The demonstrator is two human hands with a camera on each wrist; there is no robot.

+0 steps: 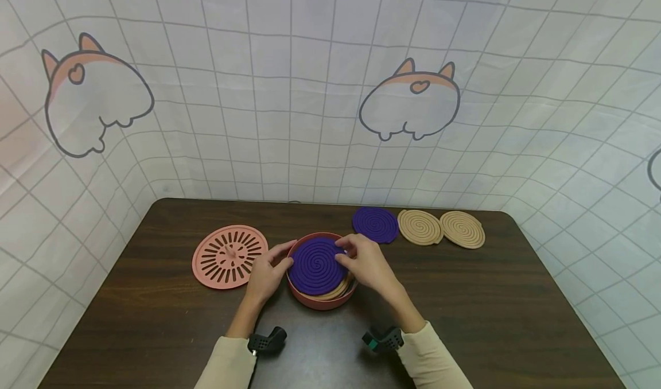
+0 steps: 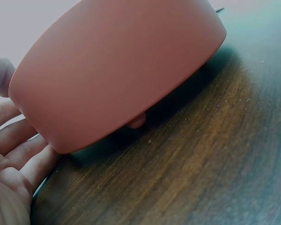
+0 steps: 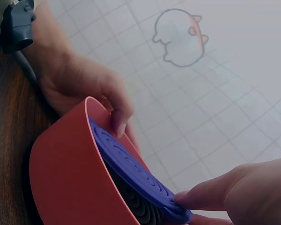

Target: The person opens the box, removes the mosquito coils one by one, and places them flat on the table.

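A round red mosquito coil holder (image 1: 322,304) stands on the table between both hands; a small foot shows under it in the left wrist view. A purple mosquito coil (image 1: 316,267) lies at its top, tilted, with its right edge raised in the right wrist view. Below it, edges of tan coils (image 1: 338,291) show. My left hand (image 1: 265,274) grips the holder's left side, fingers (image 2: 18,136) against the outer wall and thumb over the rim. With thumb and fingers, my right hand (image 1: 364,263) pinches the purple coil's right edge.
A pink slotted lid (image 1: 229,257) with a central knob lies left of the holder. Behind, to the right, lie another purple coil (image 1: 375,225) and two tan spiral coils, one nearer (image 1: 420,227) and one farther right (image 1: 462,229). A white gridded curtain (image 1: 310,90) surrounds the table.
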